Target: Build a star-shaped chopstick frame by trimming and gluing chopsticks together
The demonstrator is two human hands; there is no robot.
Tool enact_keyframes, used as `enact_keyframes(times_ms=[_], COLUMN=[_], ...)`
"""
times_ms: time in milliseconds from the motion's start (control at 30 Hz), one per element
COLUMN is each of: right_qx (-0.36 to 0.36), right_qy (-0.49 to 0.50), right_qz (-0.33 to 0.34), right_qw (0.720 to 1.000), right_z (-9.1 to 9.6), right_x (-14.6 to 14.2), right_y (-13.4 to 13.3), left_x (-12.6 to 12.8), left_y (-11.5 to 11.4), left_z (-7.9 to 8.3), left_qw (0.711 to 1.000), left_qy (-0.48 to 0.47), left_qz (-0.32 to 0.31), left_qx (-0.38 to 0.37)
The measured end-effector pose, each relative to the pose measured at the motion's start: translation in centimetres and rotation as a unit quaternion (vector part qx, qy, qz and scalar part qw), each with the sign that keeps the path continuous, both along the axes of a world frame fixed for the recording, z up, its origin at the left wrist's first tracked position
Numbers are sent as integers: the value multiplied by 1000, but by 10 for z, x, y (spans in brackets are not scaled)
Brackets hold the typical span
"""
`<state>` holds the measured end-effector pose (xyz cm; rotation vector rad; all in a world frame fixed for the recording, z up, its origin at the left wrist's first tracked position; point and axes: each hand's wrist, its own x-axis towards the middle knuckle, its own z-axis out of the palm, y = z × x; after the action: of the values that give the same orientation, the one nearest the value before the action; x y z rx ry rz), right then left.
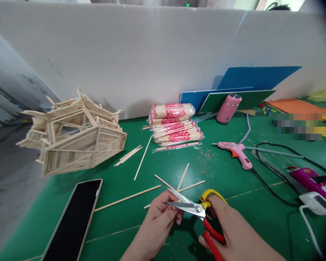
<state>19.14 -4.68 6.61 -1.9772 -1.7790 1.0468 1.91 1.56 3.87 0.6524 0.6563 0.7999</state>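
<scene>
Our green surface [179, 170] carries a stick-built house [76, 137] overhanging its left edge. At the near edge, our right hand [233, 232] grips the scissors [191, 207] by their handles, and our left hand [157, 221] pinches the slightly parted blades.

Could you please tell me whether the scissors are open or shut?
Open. The scissors, in the right hand, show two blades spread in a narrow V toward the left hand.

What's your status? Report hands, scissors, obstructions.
Right hand shut on scissors handles, blades parted. Left hand curled at the blades, grip unclear. Loose sticks on mat just ahead, phone left.
</scene>
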Motion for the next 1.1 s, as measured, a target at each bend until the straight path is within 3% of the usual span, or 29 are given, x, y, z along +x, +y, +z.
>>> enact_keyframes(times_ms=[333, 867, 1100], right_qx=[-14, -3, -7], right_qy=[-16, -18, -30], right_qz=[12, 25, 26], right_qw=[1000, 1000, 999], right_z=[2, -1, -11], right_x=[-2, -5, -4], right_y=[3, 4, 1], left_x=[-2, 2, 1], left_y=[3, -1, -2], left_z=[2, 5, 7], left_qw=[1000, 997, 995], left_qy=[24, -67, -70], left_qz=[0, 7, 1], left_qx=[-5, -48, -77])
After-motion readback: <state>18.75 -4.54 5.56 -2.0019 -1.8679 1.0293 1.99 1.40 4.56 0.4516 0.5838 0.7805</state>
